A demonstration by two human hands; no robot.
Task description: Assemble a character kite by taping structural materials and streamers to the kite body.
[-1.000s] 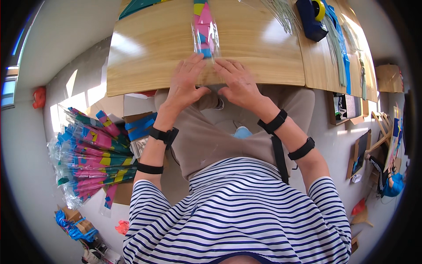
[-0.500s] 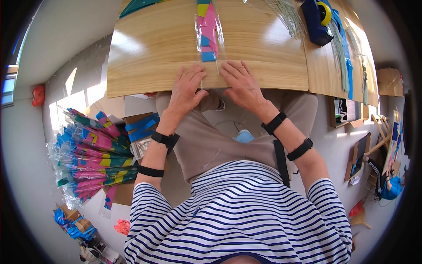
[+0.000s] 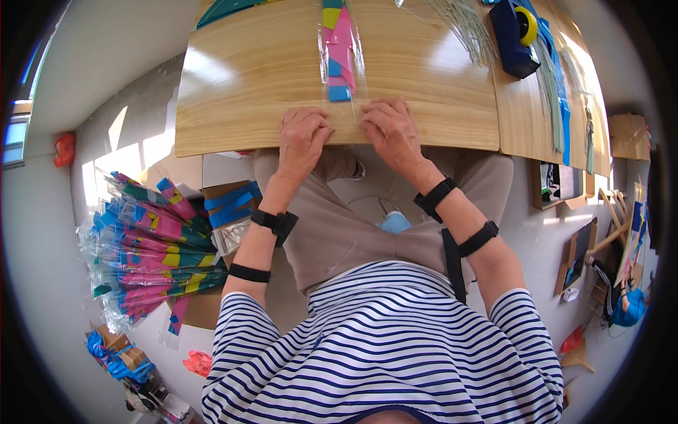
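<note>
Fingers of the left hand (image 3: 302, 141) and right hand (image 3: 393, 134) had been curled inward since the earlier frame. On the bench (image 3: 247, 92), a clear sleeve (image 3: 358, 67) was laid toward the edge, seemingly so its near end could be reached from both sides; inside was kept a multicoloured strip (image 3: 340, 60). Both hands were held apart there; whether film was pinched could not be told.

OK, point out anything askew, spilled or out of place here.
Nothing looks spilled; the wrapped colourful strip lies roughly straight on the table. Only the crumpled red plastic, lower left, looks odd, perhaps stray litter on the floor.
</note>
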